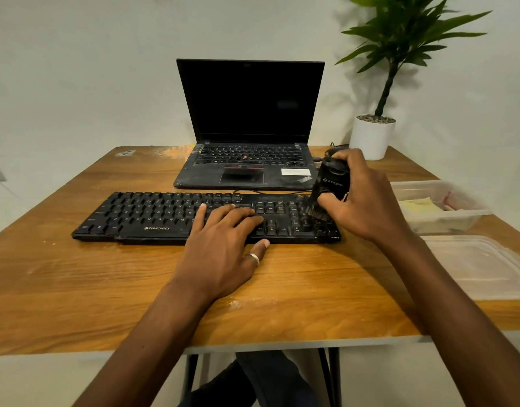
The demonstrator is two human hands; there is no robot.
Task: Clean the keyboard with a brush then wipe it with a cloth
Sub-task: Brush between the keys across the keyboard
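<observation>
Silver ring (253, 257) on left hand (223, 245) thumb, dark trousers (270, 380), possibly denim

wooden table (76, 289) | keyboard (153, 214) centre | laptop (247, 168) behind it | potted plant (370, 136) back right | plastic tub (446, 220), lid (482, 265) right edge

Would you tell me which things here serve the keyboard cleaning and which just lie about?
Job: black keyboard, black bristled brush, right hand gripping it, left hand on keys.
Idle: black laptop, green plant in white pot, clear plastic tub (contents unclear), clear lid.

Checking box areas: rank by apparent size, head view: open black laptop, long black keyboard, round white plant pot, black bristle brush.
1. laptop
2. keyboard
3. plant pot, brush: alike; right hand hides part of brush
</observation>
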